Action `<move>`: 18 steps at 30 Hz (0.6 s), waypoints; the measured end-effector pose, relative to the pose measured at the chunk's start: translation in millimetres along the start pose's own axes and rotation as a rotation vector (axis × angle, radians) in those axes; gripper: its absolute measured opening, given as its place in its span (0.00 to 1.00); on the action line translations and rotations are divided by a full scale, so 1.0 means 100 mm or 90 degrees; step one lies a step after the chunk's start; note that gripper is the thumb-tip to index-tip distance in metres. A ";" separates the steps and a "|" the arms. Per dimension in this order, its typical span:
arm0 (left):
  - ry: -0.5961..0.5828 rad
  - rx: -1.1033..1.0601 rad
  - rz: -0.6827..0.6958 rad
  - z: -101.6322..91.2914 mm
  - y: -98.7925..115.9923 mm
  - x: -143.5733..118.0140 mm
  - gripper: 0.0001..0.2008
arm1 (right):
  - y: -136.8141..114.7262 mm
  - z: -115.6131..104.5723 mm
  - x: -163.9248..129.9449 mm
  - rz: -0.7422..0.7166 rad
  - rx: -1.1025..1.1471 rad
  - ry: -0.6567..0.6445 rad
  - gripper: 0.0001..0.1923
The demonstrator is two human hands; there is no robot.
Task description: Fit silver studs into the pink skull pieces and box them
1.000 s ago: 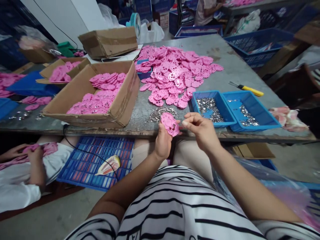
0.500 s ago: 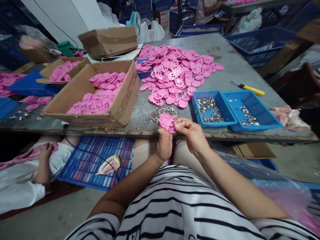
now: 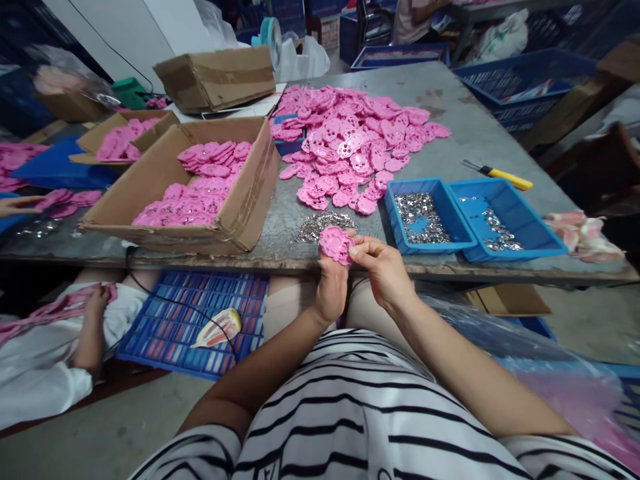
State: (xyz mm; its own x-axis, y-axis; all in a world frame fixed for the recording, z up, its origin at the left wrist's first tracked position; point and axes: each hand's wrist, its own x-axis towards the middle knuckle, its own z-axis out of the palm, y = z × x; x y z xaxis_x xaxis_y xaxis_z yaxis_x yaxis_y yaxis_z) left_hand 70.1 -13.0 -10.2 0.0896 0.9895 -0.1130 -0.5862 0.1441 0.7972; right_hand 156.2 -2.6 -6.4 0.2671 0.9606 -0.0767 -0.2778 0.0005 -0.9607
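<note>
Both hands are at the table's front edge on one pink plastic piece (image 3: pixel 335 244), roughly round with a scalloped rim and raised shapes. My left hand (image 3: pixel 331 288) grips it from below and the left. At its right rim, the thumb and fingertips of my right hand (image 3: pixel 384 268) pinch together; whether a small part sits between them is hidden. Just behind the piece lies a heap of small shiny metal parts (image 3: pixel 326 224). A big pile of similar pink pieces (image 3: pixel 350 143) spreads over the table beyond.
Two blue trays (image 3: pixel 469 233) with small metal parts stand on the right, near a yellow-handled tool (image 3: pixel 510 178). At left, a cardboard box (image 3: pixel 260 193) holds pink pieces. A co-worker's hand (image 3: pixel 20 206) reaches in at far left. Below is a blue crate (image 3: pixel 175 333).
A co-worker's hand has come into view at the far left, by the pink pieces there. My own hands and the pink piece stay almost where they were.
</note>
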 end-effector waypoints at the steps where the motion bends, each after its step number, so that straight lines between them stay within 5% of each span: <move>1: -0.020 0.001 0.020 0.00 0.00 0.00 0.37 | 0.01 0.00 0.00 -0.004 -0.001 -0.004 0.13; 5: -0.111 -0.037 0.087 0.01 -0.03 0.00 0.39 | 0.11 -0.01 0.01 -0.067 -0.017 0.006 0.13; 10: -0.115 -0.091 0.048 0.03 -0.02 0.02 0.34 | 0.21 -0.04 0.02 -0.142 -0.120 0.005 0.15; 13: -0.096 -0.091 0.034 -0.01 -0.01 0.05 0.30 | 0.00 -0.17 0.08 -0.222 -0.249 0.006 0.12; 15: -0.066 -0.058 0.014 -0.06 0.01 0.07 0.28 | -0.27 -0.37 0.19 -0.299 -0.335 0.073 0.09; 18: -0.025 -0.006 -0.030 -0.15 0.04 0.10 0.23 | -0.72 -0.86 0.48 -0.313 -0.515 0.294 0.03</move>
State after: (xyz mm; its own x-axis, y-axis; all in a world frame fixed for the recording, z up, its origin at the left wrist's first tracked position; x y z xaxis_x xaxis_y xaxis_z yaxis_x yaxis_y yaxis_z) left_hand 56.9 -2.8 -17.2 0.1491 0.9807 -0.1262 -0.5881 0.1906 0.7860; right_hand 268.7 19.2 36.5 0.5555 0.7059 0.4395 0.6104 0.0127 -0.7920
